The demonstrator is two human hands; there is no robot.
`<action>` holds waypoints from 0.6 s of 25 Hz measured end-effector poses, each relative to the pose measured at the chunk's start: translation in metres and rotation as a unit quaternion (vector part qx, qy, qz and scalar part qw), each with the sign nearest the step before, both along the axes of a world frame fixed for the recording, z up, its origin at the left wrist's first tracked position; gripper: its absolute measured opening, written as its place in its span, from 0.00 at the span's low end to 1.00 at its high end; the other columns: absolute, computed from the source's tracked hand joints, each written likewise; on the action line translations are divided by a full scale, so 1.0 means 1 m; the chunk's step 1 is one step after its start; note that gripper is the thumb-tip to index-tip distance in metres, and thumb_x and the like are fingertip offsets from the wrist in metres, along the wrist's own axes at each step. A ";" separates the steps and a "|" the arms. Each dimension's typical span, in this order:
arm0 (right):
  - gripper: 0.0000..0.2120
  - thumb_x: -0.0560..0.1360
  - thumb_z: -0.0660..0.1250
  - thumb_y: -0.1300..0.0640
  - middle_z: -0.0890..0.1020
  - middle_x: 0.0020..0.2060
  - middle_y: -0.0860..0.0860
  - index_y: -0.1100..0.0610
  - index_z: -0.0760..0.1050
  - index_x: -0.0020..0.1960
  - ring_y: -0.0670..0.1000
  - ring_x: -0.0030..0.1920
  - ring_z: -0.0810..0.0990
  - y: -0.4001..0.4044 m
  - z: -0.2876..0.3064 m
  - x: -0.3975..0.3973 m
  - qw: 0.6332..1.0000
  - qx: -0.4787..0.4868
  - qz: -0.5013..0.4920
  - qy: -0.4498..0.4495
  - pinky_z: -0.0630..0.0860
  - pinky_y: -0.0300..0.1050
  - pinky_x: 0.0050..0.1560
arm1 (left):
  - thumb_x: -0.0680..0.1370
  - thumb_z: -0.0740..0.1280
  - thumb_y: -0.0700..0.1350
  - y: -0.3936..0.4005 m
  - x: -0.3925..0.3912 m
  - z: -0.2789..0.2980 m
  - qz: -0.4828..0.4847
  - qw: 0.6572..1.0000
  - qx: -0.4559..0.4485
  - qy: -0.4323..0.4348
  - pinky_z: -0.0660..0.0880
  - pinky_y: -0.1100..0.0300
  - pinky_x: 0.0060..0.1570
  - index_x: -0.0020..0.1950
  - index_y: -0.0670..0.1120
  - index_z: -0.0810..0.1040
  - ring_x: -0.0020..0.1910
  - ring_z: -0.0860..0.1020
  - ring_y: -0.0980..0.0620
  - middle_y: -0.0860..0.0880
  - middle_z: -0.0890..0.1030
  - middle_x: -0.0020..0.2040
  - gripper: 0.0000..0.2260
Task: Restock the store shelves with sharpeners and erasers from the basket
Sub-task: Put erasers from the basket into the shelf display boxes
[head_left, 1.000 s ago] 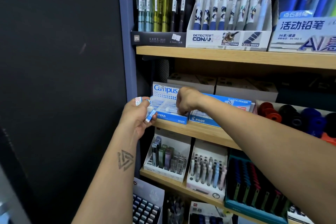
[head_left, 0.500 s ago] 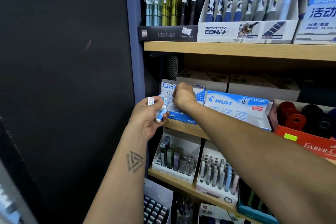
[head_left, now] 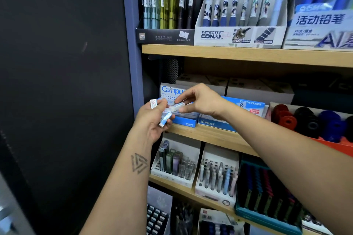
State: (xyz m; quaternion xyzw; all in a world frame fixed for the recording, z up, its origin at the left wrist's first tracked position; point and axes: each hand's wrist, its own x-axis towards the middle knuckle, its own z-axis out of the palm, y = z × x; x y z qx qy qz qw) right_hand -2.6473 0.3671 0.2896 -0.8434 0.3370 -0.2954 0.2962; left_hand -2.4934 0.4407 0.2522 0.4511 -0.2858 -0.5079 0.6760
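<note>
Before a wooden store shelf (head_left: 210,135), two bare hands meet just in front of the eraser boxes. The left hand (head_left: 152,122) curls round a small bundle of erasers (head_left: 165,119) in blue and white sleeves, one end poking out above the thumb. The right hand (head_left: 202,100) reaches in from the right and pinches a single white eraser (head_left: 176,106) between thumb and fingertips, its grip narrow, right beside the left hand's bundle. Behind them, partly hidden by both hands, stands an open Campus eraser box (head_left: 172,91) at the shelf's left end, with a blue Pilot eraser box (head_left: 229,118) touching its right side and a tray of red, black and blue round items (head_left: 315,122) further right. Plain cardboard boxes (head_left: 248,87) sit at the back. On the shelf above stand cartons of mechanical pencils (head_left: 238,5). Below are lead refill displays (head_left: 177,162). A dark panel (head_left: 57,82) fills the left.
</note>
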 end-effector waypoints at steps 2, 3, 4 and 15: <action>0.12 0.68 0.78 0.69 0.85 0.44 0.58 0.61 0.84 0.50 0.48 0.42 0.79 0.002 0.003 -0.013 1.000 -0.022 -0.022 0.000 0.78 0.40 0.48 | 0.82 0.66 0.46 -0.002 -0.001 0.001 0.009 1.000 0.014 -0.009 0.66 0.67 0.21 0.45 0.43 0.75 0.29 0.76 0.47 0.43 0.80 0.39 0.08; 0.12 0.67 0.78 0.69 0.84 0.42 0.57 0.61 0.84 0.49 0.47 0.41 0.78 0.002 0.004 -0.019 0.999 -0.032 -0.032 0.006 0.76 0.38 0.45 | 0.82 0.66 0.47 -0.003 -0.002 0.001 0.009 1.000 0.023 -0.014 0.65 0.68 0.20 0.44 0.44 0.75 0.28 0.76 0.48 0.44 0.80 0.39 0.10; 0.11 0.67 0.78 0.69 0.83 0.40 0.55 0.61 0.83 0.48 0.47 0.39 0.76 0.004 0.007 -0.025 0.998 -0.042 -0.046 0.014 0.74 0.37 0.42 | 0.82 0.66 0.48 -0.004 -0.004 0.003 0.003 0.999 0.033 -0.019 0.64 0.69 0.20 0.43 0.44 0.74 0.27 0.76 0.48 0.44 0.80 0.38 0.11; 0.07 0.68 0.77 0.61 0.85 0.41 0.54 0.59 0.82 0.44 0.52 0.44 0.84 0.000 0.035 -0.102 0.925 -0.028 -0.312 0.214 0.83 0.51 0.49 | 0.78 0.69 0.54 0.004 -0.052 0.013 -0.148 0.985 0.087 -0.015 0.61 0.69 0.15 0.42 0.46 0.68 0.26 0.75 0.49 0.43 0.78 0.46 0.16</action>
